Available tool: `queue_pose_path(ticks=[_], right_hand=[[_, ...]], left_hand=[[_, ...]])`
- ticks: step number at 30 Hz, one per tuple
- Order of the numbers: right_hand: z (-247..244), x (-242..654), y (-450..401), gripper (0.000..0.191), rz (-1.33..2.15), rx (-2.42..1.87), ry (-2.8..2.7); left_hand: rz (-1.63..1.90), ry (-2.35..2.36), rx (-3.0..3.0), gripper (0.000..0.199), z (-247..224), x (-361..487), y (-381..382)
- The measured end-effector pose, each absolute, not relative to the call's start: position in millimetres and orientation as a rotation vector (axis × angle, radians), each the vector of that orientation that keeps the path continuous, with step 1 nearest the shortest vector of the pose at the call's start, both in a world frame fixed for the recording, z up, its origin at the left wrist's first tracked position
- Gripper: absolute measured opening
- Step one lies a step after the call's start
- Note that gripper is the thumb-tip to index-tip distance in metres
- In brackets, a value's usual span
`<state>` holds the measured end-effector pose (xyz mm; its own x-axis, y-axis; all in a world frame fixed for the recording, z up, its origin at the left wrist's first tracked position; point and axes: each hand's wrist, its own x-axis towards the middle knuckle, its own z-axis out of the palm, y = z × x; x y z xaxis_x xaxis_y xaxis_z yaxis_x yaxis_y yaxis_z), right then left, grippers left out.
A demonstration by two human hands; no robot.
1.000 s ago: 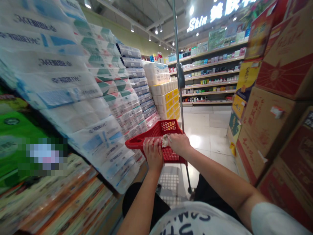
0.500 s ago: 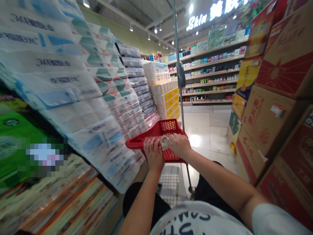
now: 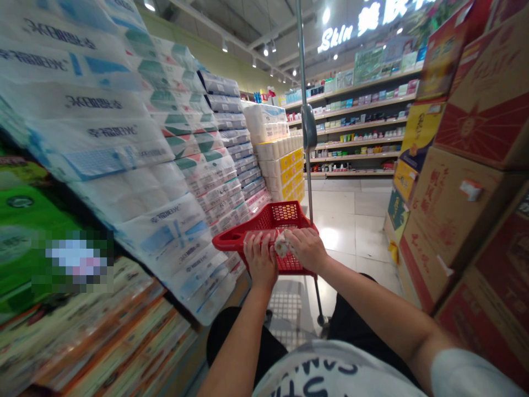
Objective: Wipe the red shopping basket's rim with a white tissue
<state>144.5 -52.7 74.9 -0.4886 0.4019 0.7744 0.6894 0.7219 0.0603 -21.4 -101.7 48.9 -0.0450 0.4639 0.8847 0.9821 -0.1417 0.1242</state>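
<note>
Supermarket aisle, pale glossy tiled floor (image 3: pixel 347 231), all places given from the red plastic shopping basket (image 3: pixel 231 241). Left of the basket: tall stacked packs of toilet paper (image 3: pixel 124 154) in printed wrap. Right of it: stacked cardboard cartons (image 3: pixel 467 220) with red print. Ahead of it: stocked retail shelves (image 3: pixel 355 132) under a lit "Skin" sign (image 3: pixel 334 38). Rising from its far side: a metal trolley pole (image 3: pixel 305 82).

Item: one small crumpled white wad (image 3: pixel 282 244), material unclear, held above the basket's mesh, between the hands. Right hand (image 3: pixel 306 248): fingers part-closed, pinching the wad. Left hand (image 3: pixel 260 262): palm down over the basket's near edge, fingers lightly spread, just beside the wad; whether it grips the wad cannot be told.
</note>
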Motion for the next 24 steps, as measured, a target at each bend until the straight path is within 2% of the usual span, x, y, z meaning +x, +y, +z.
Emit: queue_pose_path(ticks=[4, 8, 11, 17, 24], right_hand=[[70.2, 151.0, -51.9, 0.033, -0.400, -0.719, -2.138], [79.4, 150.7, -51.3, 0.024, -0.270, -0.841, -2.108], [85.2, 148.8, -52.4, 0.021, -0.311, -0.892, -2.113], [96.4, 145.8, -52.8, 0.030, -0.205, -1.055, -2.155], [80.6, 152.7, -52.9, 0.028, -0.381, -0.844, -2.124]], left_hand=[[-1.136, -1.546, -1.649, 0.035, 49.2, -21.4, -102.2], [-1.134, -1.537, -1.649, 0.036, 47.7, -20.6, -101.0], [-1.133, -1.526, -1.642, 0.035, 45.6, -21.9, -99.1], [-1.113, -1.529, -1.644, 0.035, 44.6, -24.7, -98.8], [-1.130, -1.528, -1.641, 0.034, 47.4, -22.1, -100.7]])
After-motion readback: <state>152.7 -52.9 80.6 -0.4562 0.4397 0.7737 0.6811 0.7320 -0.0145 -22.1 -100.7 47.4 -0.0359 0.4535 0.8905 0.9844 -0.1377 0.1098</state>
